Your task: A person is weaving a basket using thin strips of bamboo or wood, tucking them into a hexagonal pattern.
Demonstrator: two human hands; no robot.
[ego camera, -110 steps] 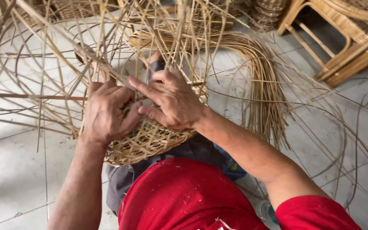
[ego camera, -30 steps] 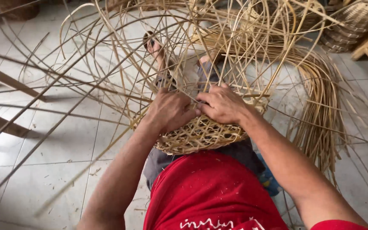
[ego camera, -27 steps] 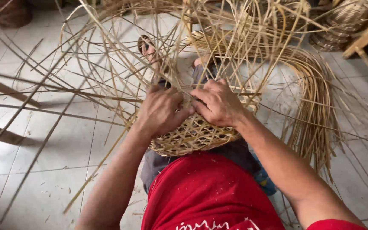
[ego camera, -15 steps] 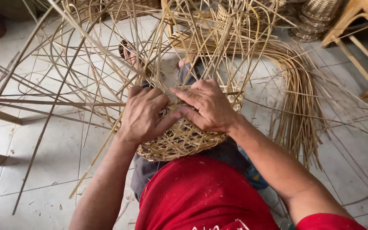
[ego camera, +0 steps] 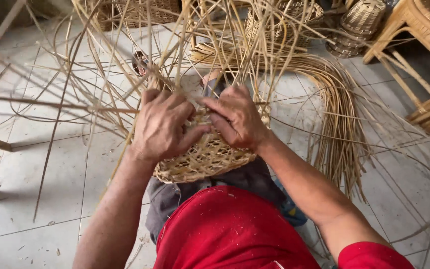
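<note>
A half-woven rattan basket base (ego camera: 202, 162) rests on my lap, round and tan, with many long loose canes (ego camera: 125, 60) fanning up and outward from it. My left hand (ego camera: 162, 124) lies on the top of the weave, fingers curled around strands. My right hand (ego camera: 237, 117) presses beside it, thumb and fingers pinching a cane at the rim. The two hands almost touch. My red shirt (ego camera: 235, 229) fills the lower frame.
A thick bundle of bent rattan canes (ego camera: 337, 129) lies on the tiled floor (ego camera: 30, 199) to the right. Finished small baskets (ego camera: 362, 20) stand at the back right next to a wooden chair frame (ego camera: 424, 65). A foot (ego camera: 140, 62) shows beyond the weave.
The view has shifted closer and the basket base sits more centred. Both hands stay on the weave, the fingers having worked along the rim; canes swing across the view.
</note>
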